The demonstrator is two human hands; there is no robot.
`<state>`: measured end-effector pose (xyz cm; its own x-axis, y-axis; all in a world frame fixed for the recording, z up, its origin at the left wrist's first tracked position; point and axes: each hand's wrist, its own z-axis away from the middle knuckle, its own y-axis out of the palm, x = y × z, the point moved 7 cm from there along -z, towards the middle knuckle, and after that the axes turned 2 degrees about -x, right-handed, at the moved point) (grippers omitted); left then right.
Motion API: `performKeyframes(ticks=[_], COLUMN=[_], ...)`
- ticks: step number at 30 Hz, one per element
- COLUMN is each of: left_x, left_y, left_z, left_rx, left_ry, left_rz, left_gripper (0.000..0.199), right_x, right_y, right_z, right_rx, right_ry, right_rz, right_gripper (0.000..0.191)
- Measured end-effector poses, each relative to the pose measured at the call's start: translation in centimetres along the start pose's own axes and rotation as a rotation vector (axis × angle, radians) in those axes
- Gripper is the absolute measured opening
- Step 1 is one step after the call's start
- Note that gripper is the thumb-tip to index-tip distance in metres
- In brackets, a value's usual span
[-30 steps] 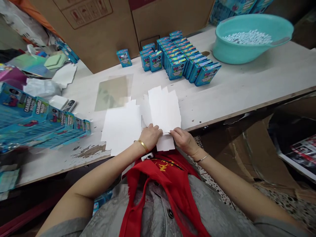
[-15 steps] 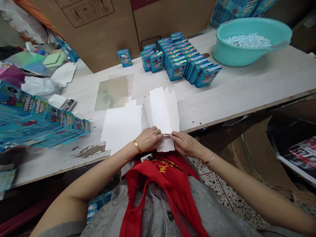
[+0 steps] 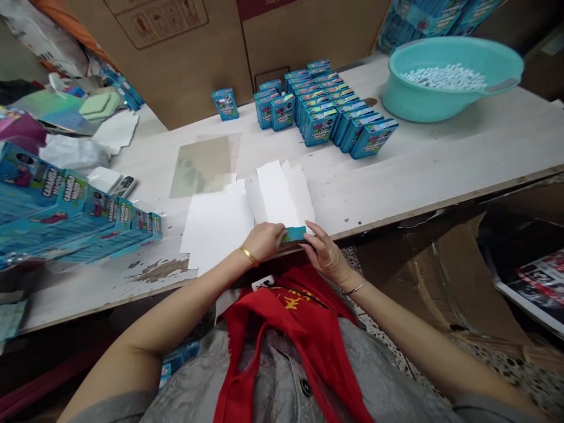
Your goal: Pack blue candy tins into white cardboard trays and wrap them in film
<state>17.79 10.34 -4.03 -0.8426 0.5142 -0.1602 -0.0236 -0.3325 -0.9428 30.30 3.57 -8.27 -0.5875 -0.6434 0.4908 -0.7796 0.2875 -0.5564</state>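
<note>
A partly folded cardboard sheet, white inside, lies at the table's front edge, its near end folded up so that a blue printed flap shows. My left hand, with a gold bracelet at the wrist, pinches the left end of that flap. At the flap's right end my right hand grips it between thumb and fingers. Flat white cardboard sheets lie to the left of the folded one. Behind them is a translucent greenish sheet.
Rows of blue caramel boxes stand at the back before a large brown carton. A turquoise basin of small white pieces is at the right. Stacked blue boxes and a white device are on the left.
The near end of the cardboard has been folded up, so its blue printed side now shows. The sheet has shifted slightly left, and my right hand's fingers have spread around the flap's end.
</note>
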Motion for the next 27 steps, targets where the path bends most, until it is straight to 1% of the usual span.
performKeyframes(ticks=[2, 3, 5, 6, 7, 8, 9, 10, 11, 12, 13, 14, 16, 17, 19, 21, 23, 25, 27], left_x=[0.4, 0.5, 0.3, 0.2, 0.1, 0.2, 0.6, 1.3, 1.9, 2.5, 2.8, 2.6, 1.5, 0.8, -0.4, -1.0, -1.0, -0.5, -0.1], left_y=[0.2, 0.3, 0.2, 0.0, -0.3, -0.6, -0.9, -0.8, -0.3, 0.6, 1.7, 3.0, 5.3, 6.2, 7.1, 7.1, 6.4, 4.8, 2.0], left_z=[-0.4, -0.5, -0.1, 0.4, 1.2, 2.2, 3.4, 4.5, 5.5, 6.2, 6.4, 6.3, 5.5, 5.1, 4.5, 4.3, 4.3, 4.5, 4.7], left_rx=[-0.030, -0.049, -0.128, -0.203, -0.307, -0.432, -0.561, -0.671, -0.744, -0.769, -0.748, -0.690, -0.548, -0.499, -0.462, -0.461, -0.445, -0.464, -0.533], left_ry=[-0.085, -0.104, -0.077, -0.036, 0.006, 0.031, 0.027, -0.011, -0.068, -0.123, -0.158, -0.169, -0.143, -0.128, -0.115, -0.107, -0.095, -0.090, -0.081], left_rz=[0.039, 0.068, 0.152, 0.202, 0.253, 0.301, 0.347, 0.398, 0.459, 0.528, 0.601, 0.672, 0.771, 0.795, 0.806, 0.788, 0.756, 0.679, 0.518], left_gripper=[0.030, 0.031, 0.035, 0.037, 0.040, 0.046, 0.055, 0.065, 0.075, 0.082, 0.088, 0.092, 0.097, 0.098, 0.098, 0.095, 0.090, 0.088, 0.090], right_x=[0.0, 0.0, -0.2, -0.2, -0.3, -0.4, -0.4, -0.3, -0.3, -0.2, -0.1, 0.0, 0.1, 0.0, -0.1, -0.3, -0.4, -0.3, -0.2], right_y=[0.6, 0.9, 1.6, 1.8, 2.0, 2.1, 2.1, 2.2, 2.2, 2.2, 2.3, 2.4, 2.8, 2.9, 3.0, 3.0, 3.1, 3.2, 3.3], right_z=[0.3, 0.4, 0.6, 0.7, 0.6, 0.6, 0.5, 0.4, 0.4, 0.3, 0.3, 0.2, 0.1, 0.0, -0.4, -0.9, -1.6, -2.2, -2.7], right_rx=[0.044, 0.074, 0.142, 0.174, 0.200, 0.218, 0.233, 0.244, 0.250, 0.257, 0.263, 0.270, 0.271, 0.258, 0.209, 0.166, 0.174, 0.229, 0.287], right_ry=[0.013, 0.011, -0.002, -0.009, -0.016, -0.024, -0.036, -0.044, -0.050, -0.050, -0.046, -0.039, -0.017, -0.002, 0.030, 0.049, 0.047, 0.043, 0.040], right_rz=[0.028, 0.045, 0.082, 0.102, 0.125, 0.151, 0.174, 0.195, 0.210, 0.218, 0.219, 0.216, 0.212, 0.213, 0.219, 0.234, 0.275, 0.344, 0.413], right_gripper=[0.055, 0.054, 0.053, 0.053, 0.052, 0.051, 0.051, 0.050, 0.050, 0.050, 0.051, 0.052, 0.053, 0.053, 0.051, 0.047, 0.036, 0.024, 0.018])
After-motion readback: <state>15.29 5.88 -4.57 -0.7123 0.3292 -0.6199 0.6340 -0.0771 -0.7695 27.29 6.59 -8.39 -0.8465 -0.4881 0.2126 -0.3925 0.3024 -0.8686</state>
